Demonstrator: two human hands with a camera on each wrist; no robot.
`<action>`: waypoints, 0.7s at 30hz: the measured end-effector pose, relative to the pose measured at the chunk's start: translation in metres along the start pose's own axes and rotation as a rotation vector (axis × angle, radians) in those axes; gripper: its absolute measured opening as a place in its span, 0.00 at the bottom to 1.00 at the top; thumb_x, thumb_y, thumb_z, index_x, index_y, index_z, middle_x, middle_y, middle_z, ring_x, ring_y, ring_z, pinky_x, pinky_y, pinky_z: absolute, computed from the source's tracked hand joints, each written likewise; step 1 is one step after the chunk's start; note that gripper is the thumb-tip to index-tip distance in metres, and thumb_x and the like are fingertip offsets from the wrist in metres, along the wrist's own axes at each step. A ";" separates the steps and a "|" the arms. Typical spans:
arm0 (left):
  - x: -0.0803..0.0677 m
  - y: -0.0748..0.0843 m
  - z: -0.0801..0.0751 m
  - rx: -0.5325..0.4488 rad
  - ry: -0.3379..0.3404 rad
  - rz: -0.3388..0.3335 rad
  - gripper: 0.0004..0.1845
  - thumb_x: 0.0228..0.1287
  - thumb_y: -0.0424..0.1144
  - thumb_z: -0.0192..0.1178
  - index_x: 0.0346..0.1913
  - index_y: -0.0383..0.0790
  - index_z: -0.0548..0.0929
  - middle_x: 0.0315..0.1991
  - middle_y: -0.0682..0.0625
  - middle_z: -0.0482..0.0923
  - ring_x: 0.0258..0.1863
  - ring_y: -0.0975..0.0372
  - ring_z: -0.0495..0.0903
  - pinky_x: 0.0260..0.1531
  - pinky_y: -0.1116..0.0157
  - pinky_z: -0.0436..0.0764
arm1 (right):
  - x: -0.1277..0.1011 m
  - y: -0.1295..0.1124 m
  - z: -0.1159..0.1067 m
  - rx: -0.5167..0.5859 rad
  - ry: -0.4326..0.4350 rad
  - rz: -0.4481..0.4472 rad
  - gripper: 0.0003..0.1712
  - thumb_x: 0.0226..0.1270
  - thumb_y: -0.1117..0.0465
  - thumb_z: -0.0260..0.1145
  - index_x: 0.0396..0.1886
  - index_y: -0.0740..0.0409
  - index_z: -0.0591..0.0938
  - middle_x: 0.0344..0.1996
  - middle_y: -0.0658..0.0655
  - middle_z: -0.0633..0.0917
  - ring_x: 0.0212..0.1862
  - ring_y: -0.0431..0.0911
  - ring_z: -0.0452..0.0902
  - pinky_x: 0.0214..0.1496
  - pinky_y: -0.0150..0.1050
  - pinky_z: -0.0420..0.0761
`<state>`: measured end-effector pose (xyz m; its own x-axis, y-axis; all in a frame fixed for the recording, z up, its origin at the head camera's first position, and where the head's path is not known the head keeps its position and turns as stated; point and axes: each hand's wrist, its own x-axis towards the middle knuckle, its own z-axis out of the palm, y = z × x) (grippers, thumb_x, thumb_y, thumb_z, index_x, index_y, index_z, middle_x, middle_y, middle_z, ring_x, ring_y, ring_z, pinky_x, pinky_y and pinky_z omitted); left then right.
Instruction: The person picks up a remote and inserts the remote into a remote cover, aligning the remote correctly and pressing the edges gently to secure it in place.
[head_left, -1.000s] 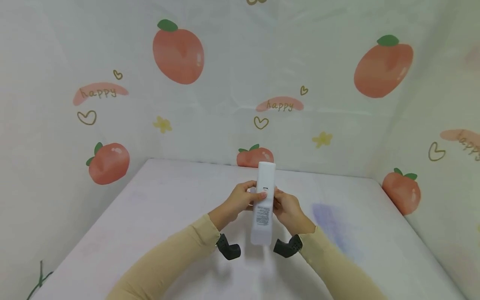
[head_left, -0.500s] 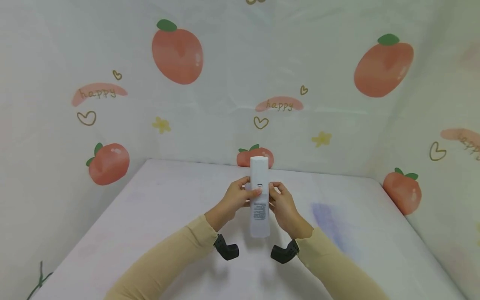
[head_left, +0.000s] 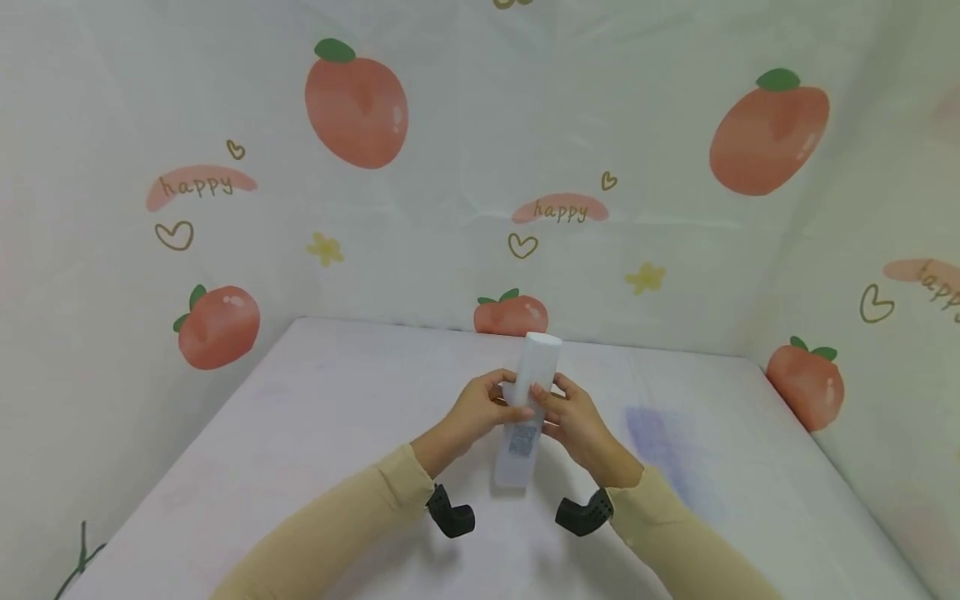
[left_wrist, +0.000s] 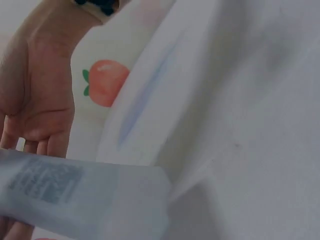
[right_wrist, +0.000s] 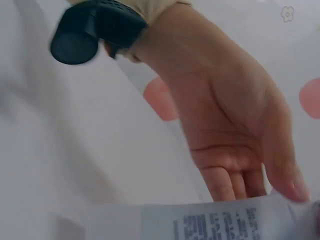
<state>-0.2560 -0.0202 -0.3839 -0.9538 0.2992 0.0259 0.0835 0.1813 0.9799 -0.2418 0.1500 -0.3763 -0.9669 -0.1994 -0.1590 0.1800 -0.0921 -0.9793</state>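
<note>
White device (head_left: 522, 439): right hand (head_left: 581, 422) now lays its thumb on the face; left hand (head_left: 471, 409) also grasping; two-handed grip, seemingly firmer.

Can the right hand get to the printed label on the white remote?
Probably yes. The right hand holds the white remote, its thumb above the printed label in the head view. The thumb of the left hand rests nearby, but nothing seems to cover the label's middle, so it looks free.

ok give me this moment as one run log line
left hand: grips white device | right hand: grips white device | printed label: in view
</note>
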 end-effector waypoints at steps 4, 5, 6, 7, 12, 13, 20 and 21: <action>-0.002 0.000 0.002 -0.123 0.037 -0.026 0.29 0.59 0.34 0.67 0.63 0.39 0.69 0.54 0.37 0.75 0.48 0.53 0.80 0.49 0.55 0.82 | 0.001 -0.002 -0.007 0.027 0.018 -0.001 0.31 0.75 0.57 0.56 0.72 0.62 0.59 0.54 0.60 0.78 0.45 0.43 0.82 0.49 0.41 0.81; -0.003 0.001 0.003 -0.150 0.055 -0.043 0.30 0.61 0.35 0.67 0.64 0.37 0.67 0.56 0.36 0.74 0.49 0.53 0.79 0.50 0.55 0.82 | 0.001 -0.002 -0.008 0.031 0.017 0.000 0.32 0.75 0.57 0.56 0.72 0.62 0.59 0.52 0.58 0.79 0.45 0.42 0.82 0.48 0.40 0.81; -0.003 0.001 0.005 -0.174 0.070 -0.067 0.31 0.61 0.36 0.66 0.65 0.35 0.66 0.57 0.36 0.74 0.49 0.53 0.80 0.51 0.55 0.81 | 0.001 -0.003 -0.009 0.034 0.017 0.001 0.32 0.74 0.56 0.57 0.71 0.62 0.59 0.51 0.56 0.79 0.45 0.42 0.82 0.48 0.40 0.81; -0.003 0.001 0.006 -0.197 0.081 -0.088 0.31 0.62 0.36 0.66 0.65 0.33 0.66 0.57 0.35 0.73 0.49 0.53 0.80 0.52 0.54 0.81 | 0.001 -0.004 -0.009 0.033 0.012 0.002 0.32 0.74 0.56 0.57 0.71 0.63 0.60 0.50 0.55 0.79 0.45 0.42 0.82 0.48 0.40 0.81; -0.005 -0.001 0.010 -0.285 0.116 -0.149 0.21 0.65 0.36 0.63 0.56 0.24 0.75 0.47 0.39 0.79 0.43 0.59 0.81 0.50 0.55 0.82 | 0.003 -0.003 -0.012 0.036 0.032 -0.002 0.30 0.73 0.58 0.58 0.69 0.65 0.62 0.44 0.51 0.82 0.43 0.41 0.82 0.45 0.38 0.82; -0.006 -0.002 0.011 -0.296 0.114 -0.147 0.19 0.66 0.35 0.62 0.54 0.24 0.77 0.44 0.41 0.80 0.41 0.60 0.81 0.49 0.56 0.82 | 0.003 -0.002 -0.013 0.029 0.036 -0.002 0.30 0.73 0.58 0.58 0.68 0.66 0.62 0.44 0.51 0.82 0.43 0.41 0.82 0.45 0.38 0.82; -0.004 -0.003 0.018 -0.306 0.175 -0.090 0.09 0.63 0.34 0.65 0.39 0.29 0.82 0.32 0.50 0.79 0.33 0.64 0.82 0.42 0.59 0.85 | -0.004 -0.002 -0.017 -0.035 -0.039 -0.053 0.39 0.69 0.50 0.63 0.67 0.70 0.61 0.47 0.56 0.82 0.43 0.43 0.83 0.46 0.40 0.83; -0.004 -0.003 0.018 -0.304 0.193 -0.087 0.08 0.62 0.34 0.65 0.36 0.29 0.82 0.31 0.50 0.79 0.32 0.64 0.82 0.42 0.60 0.85 | -0.005 -0.002 -0.017 -0.046 -0.060 -0.062 0.40 0.68 0.48 0.63 0.67 0.71 0.60 0.46 0.56 0.82 0.43 0.43 0.83 0.46 0.41 0.83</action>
<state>-0.2474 -0.0051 -0.3903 -0.9929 0.1074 -0.0517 -0.0623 -0.0975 0.9933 -0.2402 0.1679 -0.3752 -0.9632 -0.2530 -0.0911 0.1100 -0.0617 -0.9920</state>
